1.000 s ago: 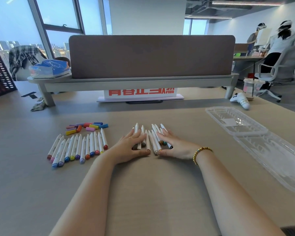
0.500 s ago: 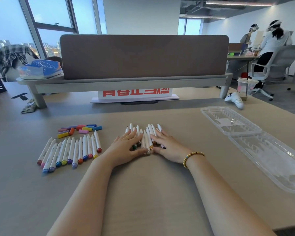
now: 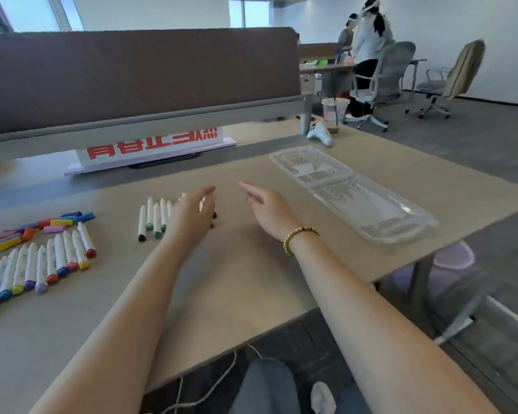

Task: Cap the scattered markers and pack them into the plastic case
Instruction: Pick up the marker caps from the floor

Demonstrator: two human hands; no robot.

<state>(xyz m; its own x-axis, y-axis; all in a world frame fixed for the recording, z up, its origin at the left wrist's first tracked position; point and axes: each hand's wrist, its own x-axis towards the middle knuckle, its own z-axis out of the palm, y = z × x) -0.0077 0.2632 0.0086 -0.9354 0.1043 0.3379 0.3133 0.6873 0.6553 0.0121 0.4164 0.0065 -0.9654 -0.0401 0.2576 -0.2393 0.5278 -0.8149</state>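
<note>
A bunch of white markers [image 3: 154,218] with dark and green ends lies at the table's middle. My left hand [image 3: 192,216] is curled over the right part of this bunch, and a white barrel shows between thumb and fingers. My right hand [image 3: 266,210] hovers just right of it, fingers straight and holding nothing. A row of several markers with coloured ends [image 3: 42,264] lies at the left, with loose coloured caps [image 3: 48,225] behind it. The clear plastic case [image 3: 380,213] lies open and holds nothing, to the right of my right hand.
A white sign with red characters [image 3: 153,144] stands under the brown divider panel [image 3: 132,76]. A white controller [image 3: 320,134] and a plastic cup [image 3: 334,113] sit at the far right corner. The table edge [image 3: 401,264] runs just past the case. People sit at a far desk.
My right hand has lifted off the bunch and moved right. My left hand went from flat to curled over the markers. The view has swung to the right.
</note>
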